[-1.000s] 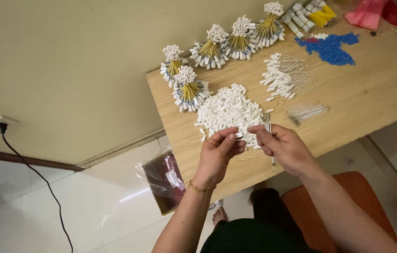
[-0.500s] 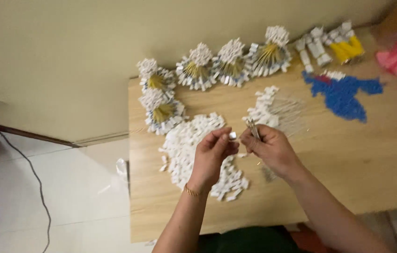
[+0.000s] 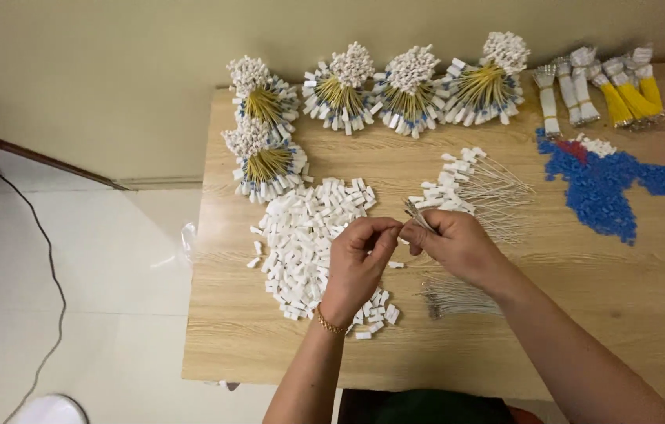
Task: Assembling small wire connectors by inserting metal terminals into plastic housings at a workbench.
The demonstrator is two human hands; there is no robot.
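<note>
My left hand (image 3: pixel 357 267) is pinched shut on a small white plastic piece, just above the pile of white plastic pieces (image 3: pixel 305 239) on the wooden table (image 3: pixel 583 314). My right hand (image 3: pixel 454 245) grips a few thin wires whose ends (image 3: pixel 414 212) stick out near my left fingertips. The two hands meet fingertip to fingertip. A loose bunch of thin wires (image 3: pixel 458 297) lies under my right wrist. Wires fitted with white pieces (image 3: pixel 477 188) lie just beyond my right hand.
Several tied bundles of yellow wires with white ends (image 3: pixel 348 90) line the table's far edge. Flat yellow and white bundles (image 3: pixel 607 86) lie at the far right. A heap of small blue pieces (image 3: pixel 603 184) lies right. A black cable (image 3: pixel 46 259) runs over the floor.
The view has swung over the table and drawn closer. My hands stay together over the white pile, still working a white piece and the wires.
</note>
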